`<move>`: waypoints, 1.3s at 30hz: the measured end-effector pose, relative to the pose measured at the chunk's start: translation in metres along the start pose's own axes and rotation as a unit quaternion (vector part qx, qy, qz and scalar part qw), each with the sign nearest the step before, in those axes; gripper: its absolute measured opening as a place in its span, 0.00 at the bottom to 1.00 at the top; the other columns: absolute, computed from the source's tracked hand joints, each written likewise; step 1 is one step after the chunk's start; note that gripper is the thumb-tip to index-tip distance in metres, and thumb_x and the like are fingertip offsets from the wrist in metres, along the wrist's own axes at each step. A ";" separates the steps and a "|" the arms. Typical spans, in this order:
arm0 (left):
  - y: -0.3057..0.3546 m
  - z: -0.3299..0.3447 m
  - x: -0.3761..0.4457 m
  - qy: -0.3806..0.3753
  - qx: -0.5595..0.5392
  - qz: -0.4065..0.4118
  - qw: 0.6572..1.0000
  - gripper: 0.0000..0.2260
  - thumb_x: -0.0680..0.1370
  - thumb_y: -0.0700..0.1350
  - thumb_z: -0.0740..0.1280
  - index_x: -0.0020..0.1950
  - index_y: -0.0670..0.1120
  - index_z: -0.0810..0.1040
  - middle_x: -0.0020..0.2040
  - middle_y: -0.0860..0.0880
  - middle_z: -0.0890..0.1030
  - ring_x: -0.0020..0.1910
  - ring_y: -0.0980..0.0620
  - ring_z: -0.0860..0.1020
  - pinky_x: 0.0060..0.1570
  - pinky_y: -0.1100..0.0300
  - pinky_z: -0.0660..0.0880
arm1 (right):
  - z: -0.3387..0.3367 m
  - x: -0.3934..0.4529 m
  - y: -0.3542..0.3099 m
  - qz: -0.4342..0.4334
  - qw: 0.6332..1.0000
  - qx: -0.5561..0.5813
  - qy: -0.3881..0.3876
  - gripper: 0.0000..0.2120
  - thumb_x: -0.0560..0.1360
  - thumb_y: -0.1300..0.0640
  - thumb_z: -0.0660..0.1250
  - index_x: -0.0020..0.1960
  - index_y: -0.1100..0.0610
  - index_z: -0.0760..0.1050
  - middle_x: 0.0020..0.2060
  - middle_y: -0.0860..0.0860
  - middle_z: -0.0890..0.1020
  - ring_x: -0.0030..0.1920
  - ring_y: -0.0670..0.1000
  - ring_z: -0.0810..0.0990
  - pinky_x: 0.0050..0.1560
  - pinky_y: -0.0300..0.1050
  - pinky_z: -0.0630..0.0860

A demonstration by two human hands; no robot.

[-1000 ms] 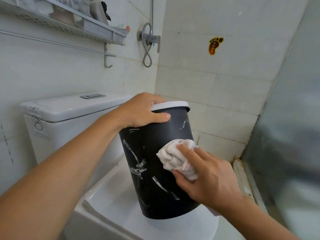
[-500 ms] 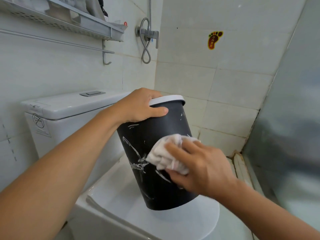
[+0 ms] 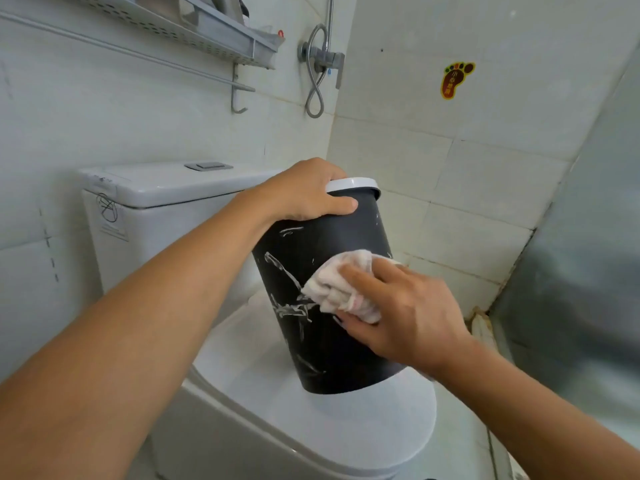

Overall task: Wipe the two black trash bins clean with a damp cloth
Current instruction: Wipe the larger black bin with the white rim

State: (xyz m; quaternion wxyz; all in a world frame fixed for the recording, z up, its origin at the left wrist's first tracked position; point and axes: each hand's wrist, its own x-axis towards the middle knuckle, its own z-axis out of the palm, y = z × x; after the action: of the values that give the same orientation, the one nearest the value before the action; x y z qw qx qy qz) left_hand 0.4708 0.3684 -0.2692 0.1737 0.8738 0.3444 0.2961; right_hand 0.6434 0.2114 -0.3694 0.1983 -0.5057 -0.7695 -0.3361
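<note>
One black trash bin with a white rim and pale marble-like streaks stands tilted on the closed toilet lid. My left hand grips its top edge, thumb across the front. A crumpled white cloth is pressed flat against the bin's side by my right hand. Only this one bin is in view.
The white toilet tank stands behind the bin on the left. A metal shelf and towel rail hang above it. A shower hose and valve sit in the tiled corner. A frosted glass panel closes off the right.
My right hand has rubbed the cloth across the bin's side, leftward then slightly back right and up. The left hand keeps its grip on the rim. The view has shifted a little.
</note>
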 end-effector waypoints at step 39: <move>-0.001 0.001 -0.004 0.014 0.002 -0.025 1.000 0.15 0.77 0.56 0.71 0.48 0.44 0.79 0.46 0.45 0.82 0.44 0.44 0.80 0.43 0.52 0.73 | -0.001 -0.042 -0.004 0.085 0.993 0.079 -0.027 0.23 0.72 0.32 0.67 0.62 0.43 0.79 0.44 0.44 0.80 0.37 0.53 0.81 0.30 0.47 0.78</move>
State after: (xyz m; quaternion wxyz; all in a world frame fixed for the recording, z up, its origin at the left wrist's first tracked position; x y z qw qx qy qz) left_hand 0.4687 0.3663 -0.2721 0.1749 0.8611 0.3689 0.3031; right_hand 0.6571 0.1820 -0.3971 0.2444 -0.5610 -0.7528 -0.2425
